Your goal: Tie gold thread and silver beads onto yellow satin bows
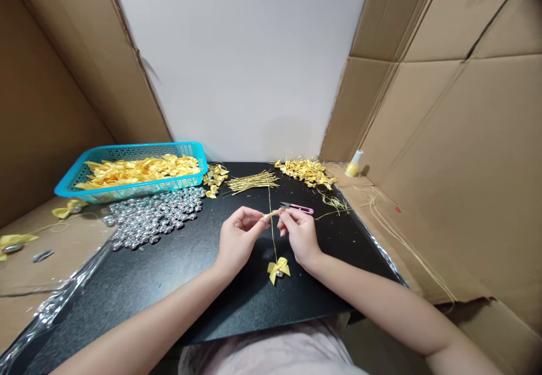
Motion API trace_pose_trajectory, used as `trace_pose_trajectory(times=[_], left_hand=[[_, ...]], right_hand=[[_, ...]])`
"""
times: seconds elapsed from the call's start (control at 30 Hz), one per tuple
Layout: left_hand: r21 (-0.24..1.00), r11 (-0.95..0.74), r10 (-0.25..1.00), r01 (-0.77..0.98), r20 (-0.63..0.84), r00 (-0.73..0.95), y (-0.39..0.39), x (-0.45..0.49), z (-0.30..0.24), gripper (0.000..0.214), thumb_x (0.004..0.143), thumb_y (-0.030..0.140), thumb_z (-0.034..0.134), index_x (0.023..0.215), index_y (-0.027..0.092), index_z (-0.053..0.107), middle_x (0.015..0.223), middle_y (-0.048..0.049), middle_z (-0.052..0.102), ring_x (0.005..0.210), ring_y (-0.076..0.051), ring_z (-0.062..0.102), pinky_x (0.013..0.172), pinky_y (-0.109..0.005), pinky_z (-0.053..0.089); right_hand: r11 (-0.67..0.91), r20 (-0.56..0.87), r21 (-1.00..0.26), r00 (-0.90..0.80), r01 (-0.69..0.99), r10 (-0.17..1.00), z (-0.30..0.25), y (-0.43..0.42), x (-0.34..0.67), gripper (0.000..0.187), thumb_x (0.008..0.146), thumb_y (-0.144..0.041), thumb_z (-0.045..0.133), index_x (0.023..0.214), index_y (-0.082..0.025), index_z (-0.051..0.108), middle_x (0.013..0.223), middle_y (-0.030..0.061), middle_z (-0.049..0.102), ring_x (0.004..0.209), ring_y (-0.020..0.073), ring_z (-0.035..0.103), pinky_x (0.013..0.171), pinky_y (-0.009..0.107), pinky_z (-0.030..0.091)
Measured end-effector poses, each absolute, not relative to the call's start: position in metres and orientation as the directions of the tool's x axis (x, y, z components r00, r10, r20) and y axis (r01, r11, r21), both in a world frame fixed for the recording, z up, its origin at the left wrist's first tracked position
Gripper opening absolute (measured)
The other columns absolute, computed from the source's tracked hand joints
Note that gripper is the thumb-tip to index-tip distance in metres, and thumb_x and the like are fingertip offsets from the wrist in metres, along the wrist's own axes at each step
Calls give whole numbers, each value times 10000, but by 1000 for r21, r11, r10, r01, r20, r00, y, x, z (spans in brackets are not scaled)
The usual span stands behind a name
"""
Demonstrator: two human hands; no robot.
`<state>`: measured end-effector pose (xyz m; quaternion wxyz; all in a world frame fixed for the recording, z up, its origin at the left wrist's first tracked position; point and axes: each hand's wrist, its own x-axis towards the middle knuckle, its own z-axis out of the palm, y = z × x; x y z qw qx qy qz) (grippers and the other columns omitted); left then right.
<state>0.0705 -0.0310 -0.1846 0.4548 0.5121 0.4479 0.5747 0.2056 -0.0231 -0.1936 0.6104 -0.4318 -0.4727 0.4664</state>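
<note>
A short length of yellow-gold cord (271,215) is stretched between my hands, above the dark tabletop. My left hand (239,236) pinches its left end with thumb and forefinger. At the other end, my right hand (300,234) is closed on the cord in a similar pinch. A thin yellow string (273,239) passes between the hands and runs down to a yellow ribbon bow (278,270) with a shiny silver bead, lying on the table nearer my body. Just beyond my right fingers are pink-handled thread snips (298,209).
A blue basket (61,188) of yellow bows stands back left, with many silver beads (156,217) spread before it. A bundle of gold cords (252,182) lies at the back centre, more bows (307,171) to its right. Cardboard walls (457,155) flank the table; a thread cone (353,164) stands right.
</note>
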Motion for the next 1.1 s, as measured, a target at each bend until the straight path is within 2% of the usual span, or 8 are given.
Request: trace_pose_trajectory(times=[0.2,0.37,0.57,0.73,0.87,1.1], left_hand=[[977,-188,981,-96,182,-66,-30,70,-185,314,666,379,775,775,168,570,715,-21,701,708,-175,700,709,-270,537],[971,-220,975,-97,215,-60,-29,68,-189,295,686,350,770,804,167,571,795,-50,725,773,-187,706,714,-263,530],[900,-414,905,136,423,-47,-33,64,-187,176,773,300,704,837,176,597,804,-48,732,759,-180,701,714,-267,524],[786,-534,825,311,565,-12,-38,63,-185,108,815,263,671,859,190,606,840,-35,746,788,-171,712,732,-257,536],[791,-526,828,314,561,-26,-39,64,-187,120,831,284,665,874,192,601,894,-40,759,833,-185,724,760,-274,548],[835,-500,850,229,524,-52,-37,65,-190,133,827,281,673,891,194,596,909,-42,765,863,-205,730,788,-306,561]], right_hand=[[170,156,-974,101,-149,983,-193,-25,205,267,720,-407,657,688,-146,700,541,-10,566,446,74,454,448,208,383],[200,187,-970,105,-135,977,-193,-25,205,244,710,-395,680,717,-152,695,570,-3,587,476,86,472,449,211,390],[329,329,-944,66,15,942,-191,-32,205,234,676,-315,750,843,-165,682,636,-15,576,548,102,493,516,226,417],[454,467,-876,48,163,883,-186,-39,209,179,811,-331,639,821,-167,711,691,27,636,592,124,539,563,245,438],[418,431,-899,93,134,898,-188,-37,210,213,815,-346,630,743,-166,718,659,32,646,583,131,551,558,248,442],[346,351,-936,79,64,933,-192,-33,210,226,788,-371,656,756,-170,755,621,23,630,559,128,553,498,234,417]])
